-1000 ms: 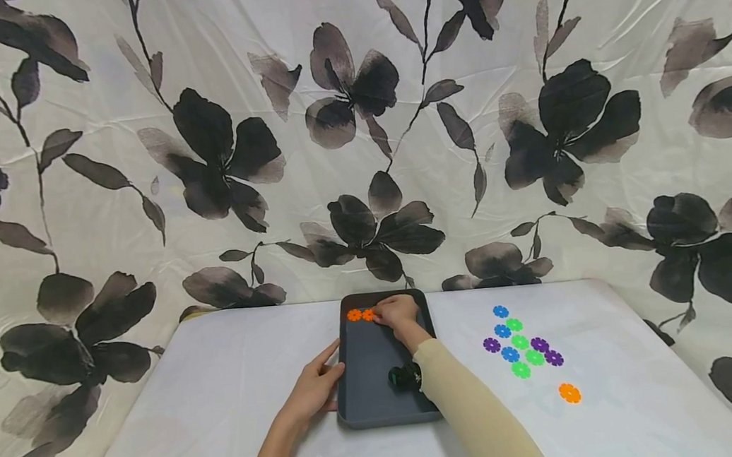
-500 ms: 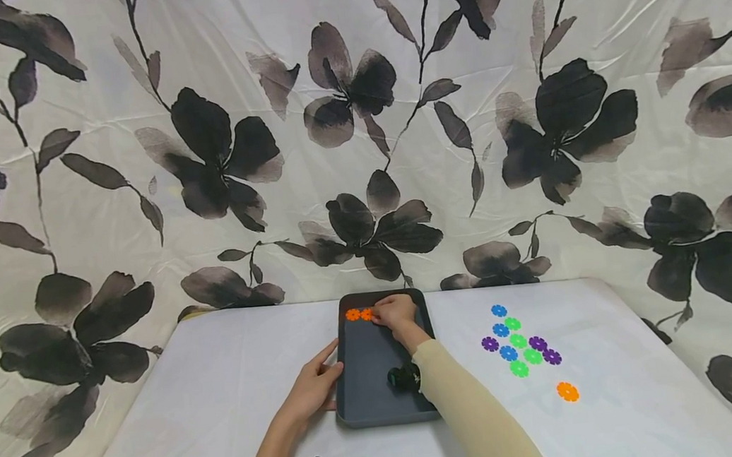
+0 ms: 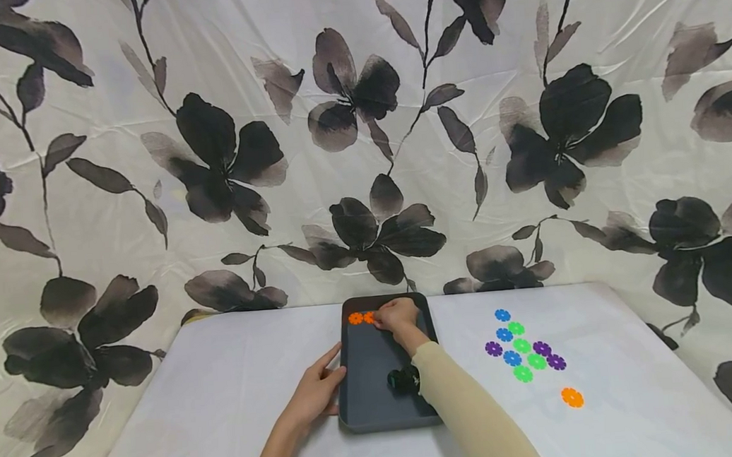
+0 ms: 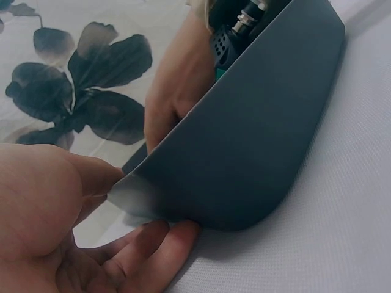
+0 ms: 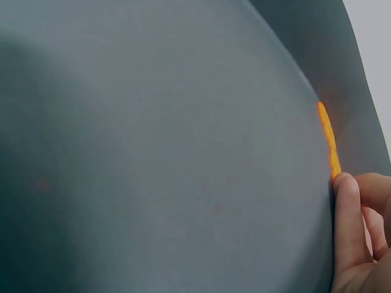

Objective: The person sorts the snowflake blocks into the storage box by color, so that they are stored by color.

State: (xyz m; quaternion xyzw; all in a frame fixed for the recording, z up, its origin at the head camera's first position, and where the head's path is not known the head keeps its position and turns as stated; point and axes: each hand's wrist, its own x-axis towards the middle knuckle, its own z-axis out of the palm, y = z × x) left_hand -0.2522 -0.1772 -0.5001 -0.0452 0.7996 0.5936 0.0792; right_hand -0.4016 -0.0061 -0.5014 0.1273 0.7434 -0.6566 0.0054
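In the head view, a dark grey tray (image 3: pixel 367 391) lies lengthwise on the table. Two orange flower-shaped discs (image 3: pixel 355 318) sit side by side at its far left end. My right hand (image 3: pixel 400 316) reaches into the tray, its fingertips pinching at the edge of the right-hand orange disc; whether they also cover another disc is hidden. The right wrist view shows thumb and finger on the thin orange disc (image 5: pixel 328 137), low against the tray floor. My left hand (image 3: pixel 314 395) grips the tray's left side, fingers at its rim and underside in the left wrist view.
Right of the tray, several blue, green (image 3: pixel 521 346) and purple (image 3: pixel 542 348) discs lie in a loose group on the white table (image 3: pixel 223 380). One orange disc (image 3: pixel 572 397) lies apart, nearer the front. A floral cloth (image 3: pixel 360 144) hangs behind the table.
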